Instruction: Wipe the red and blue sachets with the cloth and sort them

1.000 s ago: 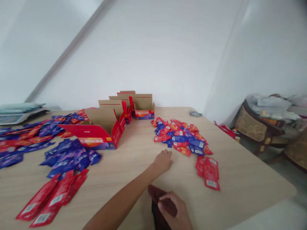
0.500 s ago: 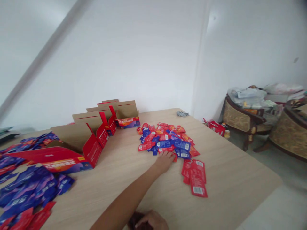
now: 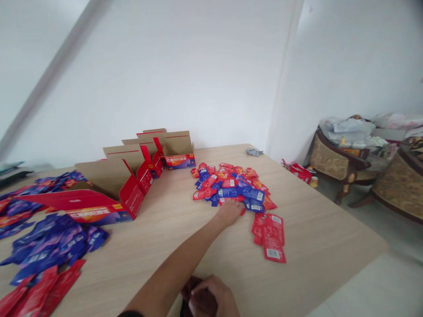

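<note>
My left hand (image 3: 230, 213) reaches out over the near edge of a loose pile of red and blue sachets (image 3: 228, 182). Its fingers lie stretched across a red sachet (image 3: 243, 212), the fingertips partly hidden. Close to me at the bottom, my right hand (image 3: 216, 297) is curled around a dark red thing (image 3: 202, 303), too shadowed to name surely. To the right of the left hand, several red sachets (image 3: 273, 237) lie overlapping, barcodes up.
Open red cardboard boxes (image 3: 99, 213) stand in a row on the left. Blue sachets (image 3: 54, 246) and red sachets (image 3: 49, 288) lie in front of them. A grey cloth-like item (image 3: 254, 152) is at the table's far corner. Patterned armchairs (image 3: 328, 154) with bags stand beyond the table (image 3: 317, 237).
The view has tilted slightly, so the table's contents sit a little higher. My left hand stays at the pile's near edge; my right hand and the dark red thing show more fully.
</note>
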`<state>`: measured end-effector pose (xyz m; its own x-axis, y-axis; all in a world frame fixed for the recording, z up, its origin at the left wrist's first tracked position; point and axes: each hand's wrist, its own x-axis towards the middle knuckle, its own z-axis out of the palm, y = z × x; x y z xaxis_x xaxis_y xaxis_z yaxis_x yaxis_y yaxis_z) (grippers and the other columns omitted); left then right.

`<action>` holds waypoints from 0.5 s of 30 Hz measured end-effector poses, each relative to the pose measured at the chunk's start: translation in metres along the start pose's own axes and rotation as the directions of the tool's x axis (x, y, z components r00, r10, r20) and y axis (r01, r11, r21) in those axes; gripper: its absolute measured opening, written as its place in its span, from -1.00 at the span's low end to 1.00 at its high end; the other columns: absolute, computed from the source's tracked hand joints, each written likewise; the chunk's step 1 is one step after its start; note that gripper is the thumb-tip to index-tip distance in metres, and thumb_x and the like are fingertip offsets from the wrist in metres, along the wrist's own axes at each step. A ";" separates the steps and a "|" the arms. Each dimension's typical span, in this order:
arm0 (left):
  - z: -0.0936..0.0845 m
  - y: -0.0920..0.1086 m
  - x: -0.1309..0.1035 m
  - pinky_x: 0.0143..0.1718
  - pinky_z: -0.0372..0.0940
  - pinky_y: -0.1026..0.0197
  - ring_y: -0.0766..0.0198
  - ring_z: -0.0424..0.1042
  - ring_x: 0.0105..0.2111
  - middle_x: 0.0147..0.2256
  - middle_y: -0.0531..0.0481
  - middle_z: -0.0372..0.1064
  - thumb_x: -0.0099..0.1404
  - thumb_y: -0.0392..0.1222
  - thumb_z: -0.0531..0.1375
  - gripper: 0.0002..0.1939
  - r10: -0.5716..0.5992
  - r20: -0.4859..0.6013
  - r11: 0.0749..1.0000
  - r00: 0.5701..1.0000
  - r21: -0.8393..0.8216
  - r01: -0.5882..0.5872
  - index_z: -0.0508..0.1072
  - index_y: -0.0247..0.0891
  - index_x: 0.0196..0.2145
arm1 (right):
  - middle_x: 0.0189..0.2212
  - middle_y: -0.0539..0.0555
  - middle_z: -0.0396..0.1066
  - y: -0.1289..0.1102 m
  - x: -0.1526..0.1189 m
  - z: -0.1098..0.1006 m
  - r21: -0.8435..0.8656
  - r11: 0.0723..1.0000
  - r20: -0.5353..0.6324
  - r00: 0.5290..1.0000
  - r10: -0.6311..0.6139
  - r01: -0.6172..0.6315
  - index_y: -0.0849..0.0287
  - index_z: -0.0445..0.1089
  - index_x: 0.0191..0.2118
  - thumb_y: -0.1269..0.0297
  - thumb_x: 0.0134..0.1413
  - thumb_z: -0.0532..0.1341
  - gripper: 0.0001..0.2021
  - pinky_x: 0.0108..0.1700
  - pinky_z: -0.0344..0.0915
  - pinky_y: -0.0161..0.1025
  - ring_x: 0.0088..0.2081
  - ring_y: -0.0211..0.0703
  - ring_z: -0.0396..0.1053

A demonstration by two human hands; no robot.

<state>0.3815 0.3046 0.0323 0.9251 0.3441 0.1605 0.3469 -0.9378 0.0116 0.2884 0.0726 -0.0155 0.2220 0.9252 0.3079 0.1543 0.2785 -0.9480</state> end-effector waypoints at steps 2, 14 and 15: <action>-0.008 0.000 -0.012 0.11 0.38 -0.02 0.08 0.52 -0.01 -0.09 -0.17 0.55 0.47 -0.42 0.17 -0.84 -0.035 -0.045 0.996 0.998 -0.080 0.031 0.54 -0.33 -0.09 | -0.32 0.05 0.58 -0.001 0.000 -0.004 -0.027 0.999 0.017 0.999 0.038 -0.038 -0.02 0.55 -0.26 0.00 0.09 0.40 -0.79 -0.16 0.50 -0.16 -0.25 -0.02 0.56; -0.093 0.017 -0.189 -0.34 0.33 0.28 0.27 0.46 -0.38 -0.34 0.02 0.46 0.62 0.13 -0.11 -0.57 -0.500 -0.100 0.644 0.860 -0.707 0.292 0.36 -0.24 -0.12 | -0.18 0.08 0.57 -0.033 -0.005 -0.023 -0.117 0.980 0.159 0.971 0.178 -0.160 0.01 0.55 -0.16 0.03 0.25 0.30 -0.79 0.02 0.39 -0.14 -0.08 0.01 0.52; -0.098 0.017 -0.210 -0.38 0.31 0.30 0.29 0.44 -0.41 -0.36 0.04 0.45 0.61 0.16 -0.09 -0.56 -0.521 -0.060 0.594 0.851 -0.742 0.311 0.36 -0.24 -0.13 | -0.18 0.09 0.58 -0.033 -0.006 -0.024 -0.106 0.979 0.165 0.968 0.188 -0.172 0.02 0.55 -0.16 0.01 0.25 0.30 -0.77 0.01 0.40 -0.14 -0.09 0.01 0.53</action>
<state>0.1774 0.2123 0.0956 0.5976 0.7790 0.1899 0.3793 -0.4833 0.7890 0.3046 0.0515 0.0161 0.0846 0.9907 0.1065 0.2153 0.0862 -0.9727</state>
